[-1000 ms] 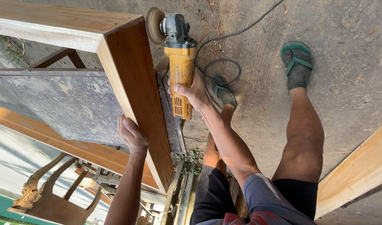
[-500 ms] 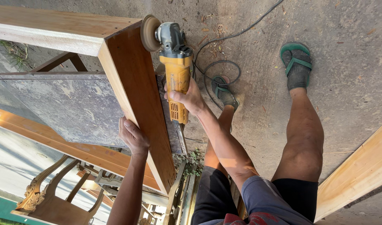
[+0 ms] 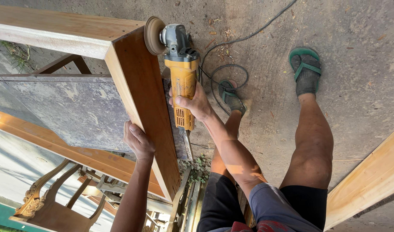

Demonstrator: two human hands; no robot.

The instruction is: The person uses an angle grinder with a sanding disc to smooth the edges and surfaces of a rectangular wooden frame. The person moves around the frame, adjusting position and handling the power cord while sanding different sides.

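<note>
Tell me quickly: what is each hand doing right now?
Left hand: closed on the edge of the wooden frame board.
Right hand: closed around the yellow angle grinder.

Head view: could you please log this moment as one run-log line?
left hand: steadies wooden frame | right hand: holds yellow grinder | sanding disc: at frame's top corner | cord: on concrete floor
</note>
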